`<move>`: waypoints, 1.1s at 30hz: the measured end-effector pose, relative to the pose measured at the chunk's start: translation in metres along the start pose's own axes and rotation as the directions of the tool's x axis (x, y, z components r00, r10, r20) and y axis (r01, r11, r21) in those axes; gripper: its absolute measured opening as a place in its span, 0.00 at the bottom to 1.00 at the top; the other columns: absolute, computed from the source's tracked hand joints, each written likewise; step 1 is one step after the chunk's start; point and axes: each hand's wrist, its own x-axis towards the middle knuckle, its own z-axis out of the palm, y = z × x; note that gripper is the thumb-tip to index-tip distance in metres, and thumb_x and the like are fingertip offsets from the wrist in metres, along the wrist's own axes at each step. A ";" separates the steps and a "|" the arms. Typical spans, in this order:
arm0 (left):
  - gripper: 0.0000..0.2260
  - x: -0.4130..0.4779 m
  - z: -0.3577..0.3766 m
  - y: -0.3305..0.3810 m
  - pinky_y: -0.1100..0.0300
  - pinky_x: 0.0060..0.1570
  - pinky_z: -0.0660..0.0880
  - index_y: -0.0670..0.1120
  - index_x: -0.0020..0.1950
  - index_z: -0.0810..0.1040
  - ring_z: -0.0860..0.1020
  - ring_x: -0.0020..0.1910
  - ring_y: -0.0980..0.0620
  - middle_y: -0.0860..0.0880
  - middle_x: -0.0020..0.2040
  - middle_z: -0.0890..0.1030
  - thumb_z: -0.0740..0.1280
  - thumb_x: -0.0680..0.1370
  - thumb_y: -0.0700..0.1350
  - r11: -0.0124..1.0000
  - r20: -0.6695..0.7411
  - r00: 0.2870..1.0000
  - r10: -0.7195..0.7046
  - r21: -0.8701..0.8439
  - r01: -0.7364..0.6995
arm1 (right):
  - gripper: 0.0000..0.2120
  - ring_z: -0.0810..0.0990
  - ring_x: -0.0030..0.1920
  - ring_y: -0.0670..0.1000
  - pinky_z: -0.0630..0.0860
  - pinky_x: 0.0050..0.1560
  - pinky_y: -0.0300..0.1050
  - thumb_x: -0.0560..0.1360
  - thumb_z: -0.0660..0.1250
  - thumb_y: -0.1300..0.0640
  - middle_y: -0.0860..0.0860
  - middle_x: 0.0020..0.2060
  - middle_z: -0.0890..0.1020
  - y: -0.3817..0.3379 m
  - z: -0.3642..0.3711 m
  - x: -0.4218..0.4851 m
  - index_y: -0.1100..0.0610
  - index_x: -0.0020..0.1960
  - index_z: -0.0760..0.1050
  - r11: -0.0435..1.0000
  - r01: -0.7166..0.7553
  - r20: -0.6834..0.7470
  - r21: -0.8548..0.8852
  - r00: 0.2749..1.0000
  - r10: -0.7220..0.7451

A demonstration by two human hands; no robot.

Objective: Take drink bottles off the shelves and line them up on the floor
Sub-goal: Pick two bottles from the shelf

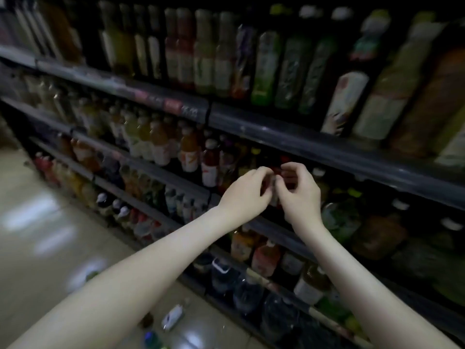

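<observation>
A dark metal shelf rail [302,138] runs close above the left hand [245,193] and right hand [300,197]; packed drink bottles [210,165] crowd alongside. Both hands' curled fingers pinch a small red-capped bottle [275,182] between them.

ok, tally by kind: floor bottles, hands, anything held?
White-labelled clear plastic floor bottle: 1
Dark-topped floor bottle: 1
Blue-green floor bottle: 1
Small shelf bottle, pinched by both hands: 1
Hands: 2, left hand, right hand
Total: 6
</observation>
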 end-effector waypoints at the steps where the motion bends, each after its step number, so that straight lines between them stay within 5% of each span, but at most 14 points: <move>1: 0.17 0.009 -0.001 0.024 0.57 0.56 0.74 0.49 0.68 0.69 0.75 0.60 0.52 0.50 0.64 0.75 0.61 0.80 0.48 0.999 -0.035 0.998 0.042 -0.004 -0.042 | 0.10 0.75 0.48 0.39 0.69 0.44 0.22 0.77 0.65 0.58 0.45 0.52 0.77 -0.006 -0.023 0.006 0.52 0.58 0.73 1.000 0.017 -0.037 -0.015 0.999 -0.017; 7: 0.16 0.051 0.007 0.119 0.57 0.50 0.76 0.49 0.68 0.69 0.75 0.57 0.53 0.50 0.60 0.75 0.62 0.80 0.47 0.963 -0.221 0.937 0.269 0.031 -0.268 | 0.15 0.71 0.52 0.39 0.65 0.48 0.26 0.79 0.63 0.58 0.44 0.55 0.73 -0.021 -0.132 0.015 0.54 0.65 0.70 0.966 0.136 -0.134 -0.221 0.977 -0.168; 11: 0.26 0.082 0.015 0.125 0.53 0.55 0.75 0.51 0.75 0.58 0.68 0.65 0.48 0.48 0.67 0.67 0.62 0.79 0.49 0.970 -0.211 0.951 0.225 0.137 -0.199 | 0.21 0.71 0.59 0.42 0.66 0.55 0.32 0.78 0.64 0.57 0.47 0.63 0.71 -0.016 -0.160 0.021 0.55 0.70 0.65 0.954 0.084 -0.144 -0.286 0.981 -0.130; 17: 0.38 0.131 -0.002 0.111 0.51 0.57 0.74 0.61 0.76 0.40 0.70 0.65 0.41 0.40 0.72 0.60 0.65 0.77 0.55 0.992 -0.161 0.980 0.118 -0.016 -0.122 | 0.27 0.68 0.66 0.47 0.64 0.60 0.34 0.78 0.64 0.57 0.50 0.68 0.67 -0.021 -0.149 0.046 0.55 0.74 0.59 0.955 -0.001 -0.181 -0.296 0.982 -0.055; 21: 0.42 0.162 -0.010 0.104 0.50 0.62 0.73 0.63 0.75 0.38 0.73 0.64 0.43 0.39 0.72 0.65 0.68 0.75 0.54 0.958 -0.063 0.983 0.173 -0.222 -0.183 | 0.30 0.65 0.70 0.49 0.63 0.65 0.38 0.78 0.64 0.57 0.52 0.71 0.64 -0.030 -0.124 0.073 0.55 0.76 0.55 0.962 -0.068 -0.222 -0.264 0.975 0.008; 27: 0.49 0.199 -0.001 0.102 0.47 0.56 0.76 0.67 0.71 0.31 0.76 0.60 0.42 0.41 0.68 0.69 0.71 0.72 0.51 0.941 0.028 0.968 0.248 -0.246 -0.234 | 0.30 0.62 0.72 0.49 0.58 0.68 0.39 0.78 0.63 0.59 0.52 0.73 0.62 -0.033 -0.084 0.100 0.53 0.77 0.54 0.959 -0.136 -0.274 -0.247 0.959 0.065; 33: 0.48 0.191 0.005 0.094 0.48 0.55 0.76 0.65 0.73 0.36 0.74 0.60 0.41 0.42 0.70 0.63 0.72 0.72 0.47 0.888 -0.098 0.954 0.284 -0.349 -0.300 | 0.32 0.60 0.72 0.43 0.56 0.70 0.37 0.77 0.61 0.64 0.48 0.74 0.62 -0.035 -0.074 0.102 0.48 0.77 0.54 0.974 -0.093 -0.283 -0.206 0.958 0.032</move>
